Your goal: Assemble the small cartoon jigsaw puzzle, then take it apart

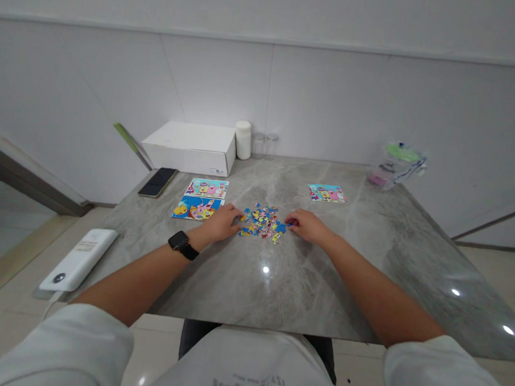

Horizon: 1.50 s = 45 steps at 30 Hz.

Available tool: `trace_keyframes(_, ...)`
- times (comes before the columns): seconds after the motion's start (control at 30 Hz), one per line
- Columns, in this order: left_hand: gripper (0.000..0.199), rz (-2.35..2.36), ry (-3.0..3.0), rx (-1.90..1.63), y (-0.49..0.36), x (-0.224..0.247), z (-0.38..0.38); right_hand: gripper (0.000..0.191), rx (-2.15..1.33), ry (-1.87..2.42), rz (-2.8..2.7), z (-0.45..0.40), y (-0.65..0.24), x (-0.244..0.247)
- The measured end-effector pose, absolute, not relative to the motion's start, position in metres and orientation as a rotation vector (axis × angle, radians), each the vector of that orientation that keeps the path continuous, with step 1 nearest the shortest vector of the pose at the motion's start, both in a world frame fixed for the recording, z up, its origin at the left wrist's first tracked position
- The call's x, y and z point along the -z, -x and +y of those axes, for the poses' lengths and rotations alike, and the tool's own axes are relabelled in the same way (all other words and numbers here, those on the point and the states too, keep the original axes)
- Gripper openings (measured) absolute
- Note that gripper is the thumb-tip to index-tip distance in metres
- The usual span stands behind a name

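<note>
A loose heap of small colourful puzzle pieces [262,222] lies on the grey marble table [249,293]. At the heap's left edge is my left hand [223,222], its fingers curled with the tips near the pieces; whether it holds one is hidden. My right hand [307,225] is at the right edge, fingertips pinched together at a blue piece [289,224]. Two cartoon picture cards, one with a light blue top [208,188] and one darker blue [196,208], lie left of the heap. A third card [327,193] lies behind my right hand.
A white box [192,146], a white bottle [243,140] and two clear glass jars [265,146] stand along the wall. A phone [158,182] and a white power bank [80,259] with a cable are at the left. A plastic bag [395,167] sits at the back right.
</note>
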<state>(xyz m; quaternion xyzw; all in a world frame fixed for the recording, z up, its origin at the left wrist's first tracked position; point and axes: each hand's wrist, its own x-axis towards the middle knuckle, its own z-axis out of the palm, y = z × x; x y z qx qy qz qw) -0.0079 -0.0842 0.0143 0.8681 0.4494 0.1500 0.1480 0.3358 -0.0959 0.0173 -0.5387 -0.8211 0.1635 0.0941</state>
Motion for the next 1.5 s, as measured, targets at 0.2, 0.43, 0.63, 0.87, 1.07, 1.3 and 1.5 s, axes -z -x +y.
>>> trace_keyframes(0.2,0.03,1.294,-2.455,-0.483,0.0,-0.017,-0.095,0.025,-0.455,1.441,-2.419,-0.103,-0.335,-0.022)
trace_keyframes(0.43,0.026,1.203,-2.481,-0.409,0.001,-0.012,-0.103,0.023,-0.444,1.396,-2.561,-0.129,-0.336,-0.024)
trace_keyframes(0.63,0.03,1.198,-2.552,-0.433,-0.021,-0.018,-0.102,0.024,-0.3,1.381,-2.546,-0.136,-0.311,-0.029)
trace_keyframes(0.87,0.025,1.111,-2.569,-0.463,-0.002,-0.023,-0.137,0.019,-0.39,1.3,-2.682,-0.171,-0.32,-0.031)
trace_keyframes(1.07,0.017,1.078,-2.636,-0.381,-0.058,-0.02,-0.137,0.018,-0.343,1.347,-2.657,-0.139,-0.281,-0.025)
trace_keyframes(1.3,0.017,1.138,-2.614,-0.43,-0.033,-0.028,-0.143,0.015,-0.293,1.404,-2.597,-0.153,-0.303,-0.033)
trace_keyframes(1.5,0.018,1.124,-2.709,-0.317,-0.02,-0.022,-0.171,0.017,-0.273,1.41,-2.685,-0.182,-0.303,-0.031)
